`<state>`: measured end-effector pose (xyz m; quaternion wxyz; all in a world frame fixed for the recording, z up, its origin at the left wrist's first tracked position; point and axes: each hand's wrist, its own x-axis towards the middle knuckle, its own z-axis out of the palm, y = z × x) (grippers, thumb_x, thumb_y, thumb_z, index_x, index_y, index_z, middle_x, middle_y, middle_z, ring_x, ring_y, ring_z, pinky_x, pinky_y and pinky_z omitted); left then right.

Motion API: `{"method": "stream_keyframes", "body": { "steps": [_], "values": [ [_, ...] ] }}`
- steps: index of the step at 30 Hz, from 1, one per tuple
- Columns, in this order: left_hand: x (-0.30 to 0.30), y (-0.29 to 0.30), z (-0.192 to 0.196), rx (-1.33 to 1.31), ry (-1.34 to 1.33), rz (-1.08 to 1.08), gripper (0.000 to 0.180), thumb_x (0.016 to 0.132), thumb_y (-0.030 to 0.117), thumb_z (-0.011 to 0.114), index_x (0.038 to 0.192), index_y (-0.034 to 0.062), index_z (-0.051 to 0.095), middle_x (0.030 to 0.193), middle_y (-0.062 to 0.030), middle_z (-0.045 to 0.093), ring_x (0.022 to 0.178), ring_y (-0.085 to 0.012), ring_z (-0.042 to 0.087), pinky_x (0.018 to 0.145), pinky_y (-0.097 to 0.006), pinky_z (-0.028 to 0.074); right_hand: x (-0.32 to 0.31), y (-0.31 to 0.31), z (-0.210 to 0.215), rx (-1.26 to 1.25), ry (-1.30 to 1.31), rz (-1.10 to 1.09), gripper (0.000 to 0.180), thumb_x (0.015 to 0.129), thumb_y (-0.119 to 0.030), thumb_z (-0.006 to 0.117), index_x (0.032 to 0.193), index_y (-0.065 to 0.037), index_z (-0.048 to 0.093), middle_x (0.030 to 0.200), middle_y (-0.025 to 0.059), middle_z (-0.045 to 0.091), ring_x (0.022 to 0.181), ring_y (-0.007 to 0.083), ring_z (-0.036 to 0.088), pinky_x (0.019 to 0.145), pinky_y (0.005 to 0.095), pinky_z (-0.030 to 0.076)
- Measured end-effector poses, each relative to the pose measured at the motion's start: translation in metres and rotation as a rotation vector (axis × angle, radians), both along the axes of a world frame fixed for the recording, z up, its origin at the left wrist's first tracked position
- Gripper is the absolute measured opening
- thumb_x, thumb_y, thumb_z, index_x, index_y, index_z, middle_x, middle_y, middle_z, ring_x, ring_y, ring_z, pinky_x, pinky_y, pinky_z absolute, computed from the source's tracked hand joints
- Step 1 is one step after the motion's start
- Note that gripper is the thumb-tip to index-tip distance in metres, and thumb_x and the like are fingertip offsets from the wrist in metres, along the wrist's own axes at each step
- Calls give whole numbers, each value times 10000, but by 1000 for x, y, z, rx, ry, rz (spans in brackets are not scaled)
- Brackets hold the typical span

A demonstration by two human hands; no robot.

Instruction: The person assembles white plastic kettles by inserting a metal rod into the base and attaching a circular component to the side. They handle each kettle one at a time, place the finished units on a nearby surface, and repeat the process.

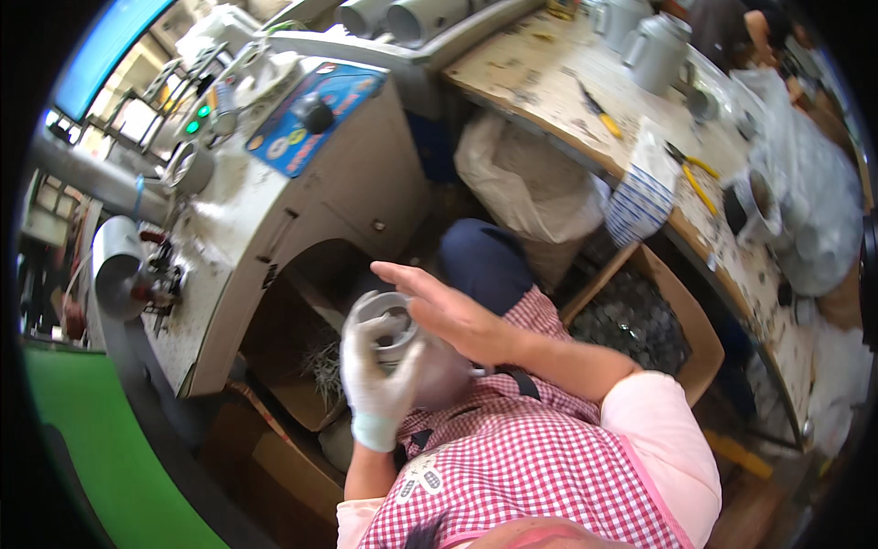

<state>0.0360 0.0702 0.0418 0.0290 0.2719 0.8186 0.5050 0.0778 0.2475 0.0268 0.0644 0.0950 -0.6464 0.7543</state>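
Observation:
My left hand [380, 380], in a white glove, is wrapped around the open end of a grey plastic jug [443, 377] in my lap. The jug lies tilted, its round mouth turned up toward the far left. My bare right hand [455, 317] is stretched flat with its fingers straight, beside the jug's rim. It covers part of the rim, and whether the palm touches it I cannot tell. Two similar grey jugs [657, 57] stand at the far end of the wooden workbench [512, 69].
On the left stands a white machine cabinet [334, 197] with a blue panel. Yellow-handled pliers [700, 188] and a yellow-handled cutter [605, 121] lie on the bench. A cardboard box [700, 343] of small clear pieces sits below it, near a white sack [521, 174]. Another person's hand [761, 37] shows far right.

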Motion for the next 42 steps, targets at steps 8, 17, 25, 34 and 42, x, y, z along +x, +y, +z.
{"method": "stream_keyframes", "body": {
  "steps": [8, 17, 25, 34, 42],
  "values": [
    [-37, -119, 13, 385, -282, -121, 424, 767, 359, 841, 948, 3, 701, 1501, -323, 498, 1335, -384, 549, 1107, -468, 412, -24, 318, -35, 1971, -56, -885, 320, 995, -298, 627, 1161, -30, 683, 1138, 201, 676, 1037, 399, 651, 917, 454, 532],
    [-11, -130, -6, 283, -269, 122, 290, 846, 236, 805, 1005, 20, 695, 1466, -246, 551, 1381, -339, 505, 1141, -453, 378, -61, 456, -84, 1065, -642, -945, 386, 995, -354, 587, 962, 23, 669, 816, 156, 671, 737, 267, 659, 620, 410, 523],
    [-23, -85, 1, 41, 234, -211, 453, 597, 313, 964, 860, 79, 680, 1166, -269, 695, 1122, -416, 688, 979, -500, 524, -25, 117, 32, 394, -395, 101, 253, 1034, -219, 564, 1223, -68, 637, 934, 0, 655, 623, 92, 563, 530, 247, 448],
    [-25, -70, 10, -13, 345, -334, 496, 579, 399, 945, 806, 88, 633, 1165, -241, 696, 1110, -407, 689, 1007, -531, 526, -23, 4, 75, 1582, 573, 251, 394, 863, -313, 738, 1168, -73, 664, 915, 24, 570, 805, 170, 566, 602, 304, 475],
    [4, -43, 0, -72, 455, -257, 454, 568, 383, 908, 736, 50, 648, 1186, -250, 682, 1093, -417, 675, 930, -502, 554, -5, -23, 53, 1615, 298, 146, 278, 952, -303, 672, 838, -55, 618, 656, 66, 632, 608, 204, 675, 521, 327, 515]
  ]
}}
